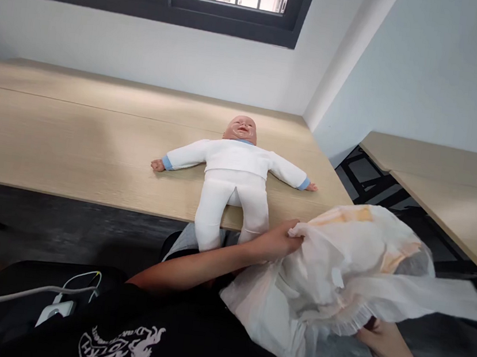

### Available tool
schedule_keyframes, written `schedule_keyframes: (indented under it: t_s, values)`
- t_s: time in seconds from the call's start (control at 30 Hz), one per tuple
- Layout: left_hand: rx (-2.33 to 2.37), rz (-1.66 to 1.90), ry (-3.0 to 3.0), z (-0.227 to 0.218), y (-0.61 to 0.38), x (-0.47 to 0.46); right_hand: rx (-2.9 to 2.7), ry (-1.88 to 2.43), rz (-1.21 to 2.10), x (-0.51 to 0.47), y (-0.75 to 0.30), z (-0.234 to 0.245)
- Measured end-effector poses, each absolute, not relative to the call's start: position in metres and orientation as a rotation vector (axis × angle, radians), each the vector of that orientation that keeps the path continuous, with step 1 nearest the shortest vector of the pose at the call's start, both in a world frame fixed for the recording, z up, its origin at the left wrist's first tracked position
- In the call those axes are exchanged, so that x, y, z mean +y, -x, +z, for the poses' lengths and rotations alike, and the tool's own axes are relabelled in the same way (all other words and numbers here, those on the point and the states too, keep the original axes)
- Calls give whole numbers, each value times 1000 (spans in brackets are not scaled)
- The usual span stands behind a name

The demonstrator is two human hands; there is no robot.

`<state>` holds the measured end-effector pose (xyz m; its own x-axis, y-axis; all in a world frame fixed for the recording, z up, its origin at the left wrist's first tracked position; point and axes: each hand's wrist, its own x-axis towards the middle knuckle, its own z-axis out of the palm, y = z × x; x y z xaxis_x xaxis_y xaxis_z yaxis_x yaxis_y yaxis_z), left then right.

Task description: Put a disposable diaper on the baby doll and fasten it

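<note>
Soft, bright daylight from the long window with a black frame (155, 9), high at the top. Washed-out glass, almost white with glare. A pale, even glow on the smooth white wall (149, 54). Only faint, fuzzy shadows on the light wood table top (73, 141), with a brighter patch in the middle. Much dimmer light on the dark grey floor (63, 223) under the table. Bent, curved lines near the picture edges, like a look through a fish-eye lens. Clear, sharp detail on the baby doll in a white suit (234, 158). Slightly soft, blurry edges on the crumpled white paper diaper (340, 272).
</note>
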<state>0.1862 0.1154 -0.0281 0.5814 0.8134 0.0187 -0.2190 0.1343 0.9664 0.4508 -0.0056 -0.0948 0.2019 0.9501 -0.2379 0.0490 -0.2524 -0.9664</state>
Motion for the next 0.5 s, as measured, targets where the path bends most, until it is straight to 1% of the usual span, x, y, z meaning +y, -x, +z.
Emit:
schedule_keyframes:
  t_s: [0.1,0.17,0.23,0.3,0.4,0.5]
  values:
    - [726,684,-1010,-29,-189,115,-928,1427,1314,-17,-454,-94]
    - [799,628,-877,-29,-190,114,-836,1381,1292,-19,-447,-90]
    - [814,611,-822,-29,-193,114,-732,1434,1264,-13,-429,-84]
    - [783,627,-833,-29,-195,114,-631,1499,1237,-1,-406,-77]
    - [664,626,-891,-28,-193,111,-519,1470,1181,18,-378,-66]
    - [600,575,-1030,-21,-172,103,-339,1431,1136,26,-373,-59]
